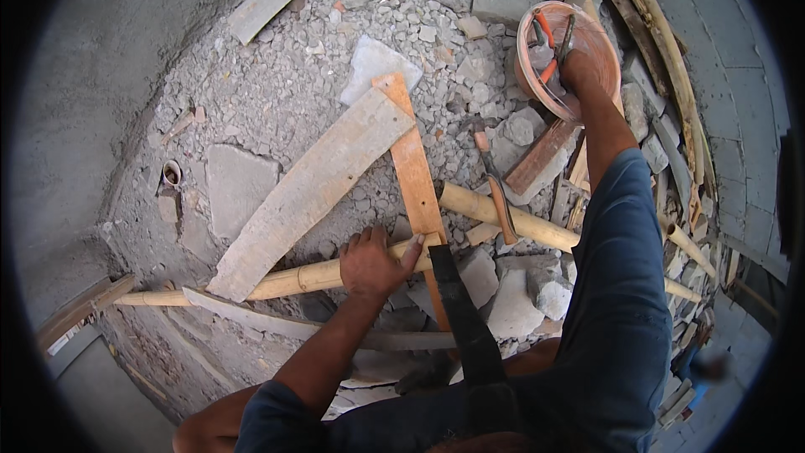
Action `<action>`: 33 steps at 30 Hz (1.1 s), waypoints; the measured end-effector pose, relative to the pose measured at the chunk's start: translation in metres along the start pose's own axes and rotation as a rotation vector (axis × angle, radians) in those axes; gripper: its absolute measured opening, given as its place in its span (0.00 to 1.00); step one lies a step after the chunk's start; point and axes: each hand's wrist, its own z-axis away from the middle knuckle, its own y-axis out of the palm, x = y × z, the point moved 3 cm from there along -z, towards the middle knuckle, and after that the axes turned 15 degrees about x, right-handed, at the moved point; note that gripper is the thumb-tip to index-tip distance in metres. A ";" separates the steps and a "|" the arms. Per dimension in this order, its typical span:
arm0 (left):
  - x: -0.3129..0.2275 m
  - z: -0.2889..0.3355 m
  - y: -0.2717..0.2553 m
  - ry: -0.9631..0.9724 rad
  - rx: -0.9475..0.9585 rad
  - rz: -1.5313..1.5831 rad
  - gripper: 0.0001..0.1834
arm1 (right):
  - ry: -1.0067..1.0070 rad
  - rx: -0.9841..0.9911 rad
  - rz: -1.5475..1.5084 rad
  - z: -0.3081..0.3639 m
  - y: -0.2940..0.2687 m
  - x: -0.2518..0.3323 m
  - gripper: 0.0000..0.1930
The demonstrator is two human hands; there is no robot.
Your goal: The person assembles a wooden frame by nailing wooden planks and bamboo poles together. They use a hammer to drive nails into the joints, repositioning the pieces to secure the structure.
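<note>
My left hand [371,262] is wrapped over a pale bamboo pole [285,283], its thumb stretched toward an orange-brown wooden plank [412,164]. The plank crosses the pole, and its far end lies under the end of a wide, grey-stained board [314,193]. Farther off to the right, my right hand [577,73] reaches into a round, orange-pink bucket [545,105]; its fingers are mostly hidden. Beside that hand, tools with orange handles [545,29] stick up in the bucket. Between my hands, a wooden-handled tool [501,205] rests across another bamboo length [541,229].
Broken rubble [293,75] covers the ground, with concrete slabs [239,189] and larger chunks [513,306]. A grey wall [84,117] rises on the left. Poles and timber [671,50] lie along the right. A black strap [463,306] hangs before me. A small cup [172,172] stands left.
</note>
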 end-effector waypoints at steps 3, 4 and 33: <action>-0.001 0.000 0.000 -0.010 0.008 -0.001 0.32 | -0.024 -0.004 -0.036 -0.003 0.000 -0.001 0.17; 0.000 0.000 0.000 -0.018 0.014 0.006 0.32 | -0.004 -0.017 -0.074 -0.004 0.002 0.001 0.17; -0.001 0.002 -0.005 -0.066 0.087 -0.008 0.35 | 0.095 0.273 -0.156 0.048 -0.056 -0.006 0.23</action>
